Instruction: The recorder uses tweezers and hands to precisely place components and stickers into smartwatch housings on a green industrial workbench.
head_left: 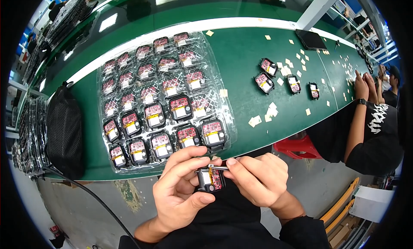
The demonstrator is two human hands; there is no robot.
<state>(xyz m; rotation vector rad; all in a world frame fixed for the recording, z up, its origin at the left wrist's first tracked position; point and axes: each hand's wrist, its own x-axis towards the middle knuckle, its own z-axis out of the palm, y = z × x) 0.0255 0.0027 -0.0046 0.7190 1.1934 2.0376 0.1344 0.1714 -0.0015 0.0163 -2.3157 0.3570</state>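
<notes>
My left hand [180, 191] is closed around the sides of a small black square device housing [211, 180], held just off the table's near edge. Its open face shows a red circuit board, a white block and a yellow strip. In my right hand [260, 180] is a pair of tweezers [220, 167], pinched between thumb and fingers. The tweezers' tips meet the top edge of the housing, at a tiny pale piece too small to make out. Just beyond my hands lies a clear plastic tray [228, 115] with rows of similar housings [214, 133].
Several more housings [263, 83] lie right of the tray among scattered pale paper squares [272, 110]. A black mesh bag [64, 128] and stacked trays [29, 133] are at left. A dark tablet [310, 40] lies far right. Another person [365, 128] sits beside a red stool [297, 147].
</notes>
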